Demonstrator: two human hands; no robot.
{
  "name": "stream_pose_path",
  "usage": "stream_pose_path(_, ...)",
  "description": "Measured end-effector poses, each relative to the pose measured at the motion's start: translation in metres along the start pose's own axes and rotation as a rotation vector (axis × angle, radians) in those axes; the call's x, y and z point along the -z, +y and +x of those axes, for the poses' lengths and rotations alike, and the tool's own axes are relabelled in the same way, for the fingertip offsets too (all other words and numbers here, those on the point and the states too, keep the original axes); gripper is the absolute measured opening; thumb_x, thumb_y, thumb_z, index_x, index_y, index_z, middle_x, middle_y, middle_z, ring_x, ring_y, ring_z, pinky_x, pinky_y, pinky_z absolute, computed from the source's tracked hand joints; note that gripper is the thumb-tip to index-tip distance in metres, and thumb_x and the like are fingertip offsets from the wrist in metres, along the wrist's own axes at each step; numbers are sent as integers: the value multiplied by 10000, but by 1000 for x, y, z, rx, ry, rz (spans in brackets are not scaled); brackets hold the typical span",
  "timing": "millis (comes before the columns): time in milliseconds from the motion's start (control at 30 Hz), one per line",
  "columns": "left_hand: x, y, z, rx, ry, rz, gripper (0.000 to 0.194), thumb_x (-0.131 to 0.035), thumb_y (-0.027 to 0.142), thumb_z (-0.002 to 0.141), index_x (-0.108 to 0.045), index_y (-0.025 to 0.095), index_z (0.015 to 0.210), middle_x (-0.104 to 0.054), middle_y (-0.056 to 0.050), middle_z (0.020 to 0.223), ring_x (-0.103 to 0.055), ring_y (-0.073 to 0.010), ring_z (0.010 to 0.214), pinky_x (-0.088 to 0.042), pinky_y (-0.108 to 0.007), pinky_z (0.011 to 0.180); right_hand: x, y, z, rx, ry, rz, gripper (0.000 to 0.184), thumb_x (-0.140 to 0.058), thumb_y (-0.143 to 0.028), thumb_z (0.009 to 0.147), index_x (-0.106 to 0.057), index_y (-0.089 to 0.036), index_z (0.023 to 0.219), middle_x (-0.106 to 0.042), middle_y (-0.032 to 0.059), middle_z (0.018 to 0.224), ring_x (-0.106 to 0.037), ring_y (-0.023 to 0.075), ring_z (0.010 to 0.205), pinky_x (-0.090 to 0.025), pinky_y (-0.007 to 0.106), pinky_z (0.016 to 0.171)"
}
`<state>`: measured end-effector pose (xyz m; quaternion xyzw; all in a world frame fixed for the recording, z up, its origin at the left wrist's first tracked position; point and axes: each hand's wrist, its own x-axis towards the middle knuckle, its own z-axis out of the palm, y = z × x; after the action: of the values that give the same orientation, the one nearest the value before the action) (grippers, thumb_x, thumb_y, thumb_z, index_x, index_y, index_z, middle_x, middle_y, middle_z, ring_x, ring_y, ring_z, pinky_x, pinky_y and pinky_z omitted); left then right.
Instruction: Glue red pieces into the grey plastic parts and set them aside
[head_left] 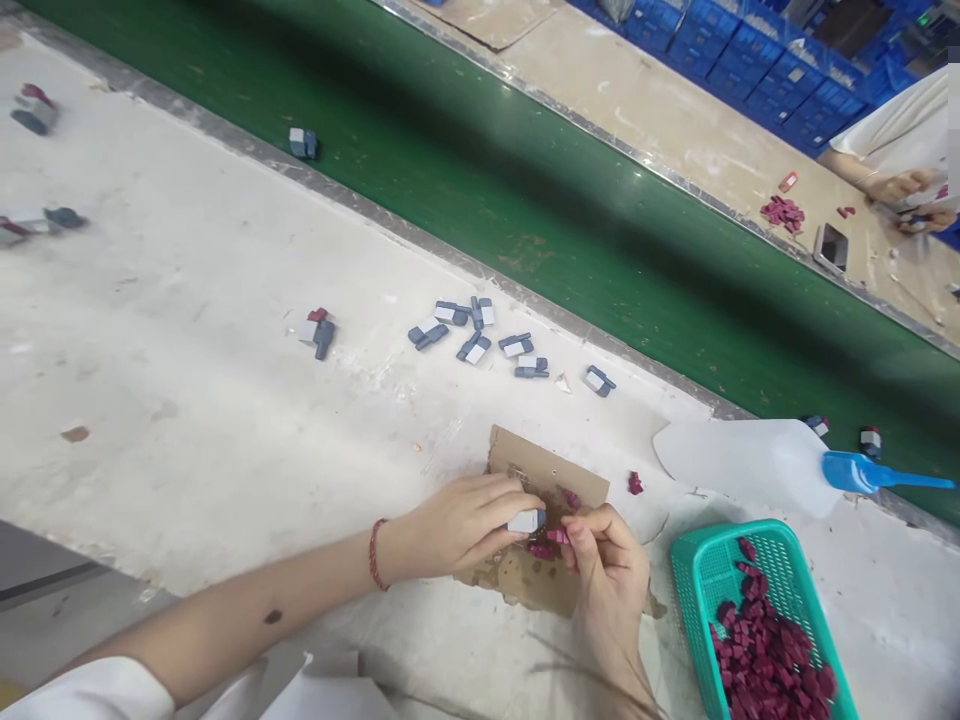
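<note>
My left hand is closed around a small grey and dark blue plastic piece above a stained cardboard sheet. Pinched between the thumb and fingers of my right hand is a small maroon plastic part, close beside the grey piece. I cannot tell whether the two touch. A few more maroon parts lie on the cardboard under my hands. Farther up the table sits a group of similar grey and blue pieces. One piece with a maroon part on it stands left of them.
A green basket of maroon parts stands at right. Behind it lies a white bottle with a blue nozzle. A green conveyor belt crosses behind, carrying several pieces. Across it, a person's hands work near a phone.
</note>
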<state>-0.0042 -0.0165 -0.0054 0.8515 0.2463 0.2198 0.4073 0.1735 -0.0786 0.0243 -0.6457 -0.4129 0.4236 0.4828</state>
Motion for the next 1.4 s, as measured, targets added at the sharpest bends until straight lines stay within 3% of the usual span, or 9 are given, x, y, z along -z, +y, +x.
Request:
stream_pose_path(633,-1,-1,2,-49,-26,21,426,-235,356,1042,-596,129,1041,-624,-98,812,-506,-213,726,-406,-317,664,-8,-1,2,54,-100,-101,306,-616,-394,892,-618,-192,663,-608,-12,550,-541,124,472,-441,226,443)
stream_pose_path(867,-4,2,1,-110,20,35,451,-221,347,1038,-601,105,1024,-639,-126,822,-486,-221,715,-412,-340,668,-8,1,-3,197,-116,-217,270,-537,-314,944,-613,-205,709,-646,0,602,-599,144,514,-486,238,484)
stream_pose_path(1000,-1,9,3,33,98,-160,374,-320,349,1020,-607,128,1114,-668,-124,909,-541,-220,813,-455,-344,749,-3,0,-5,459,-103,-403,215,-474,-268,955,-624,-213,1099,-683,55,824,-655,199,713,-545,304,616)
stream_pose_path(1133,3,18,5,222,109,-379,313,-420,374,981,-648,160,979,-650,-78,854,-557,-192,786,-464,-298,710,-4,1,-5,640,-179,-686,556,-552,-274,891,-410,-166,1417,-641,166,1159,-632,283,998,-544,411,802)
stream_pose_path(1233,1,22,5,284,65,-420,310,-437,389,958,-610,161,838,-573,-32,730,-514,-157,670,-424,-263,613,-7,6,-4,682,-184,-771,634,-558,-316,888,-342,-146,1460,-647,180,1159,-634,301,985,-536,435,802)
stream_pose_path(1400,-2,26,5,351,35,-461,312,-424,390,945,-464,189,710,-458,10,662,-443,-133,614,-368,-242,543,-9,13,-5,669,-100,-749,532,-554,-289,894,-425,-190,1401,-695,139,1079,-656,292,935,-540,431,775)
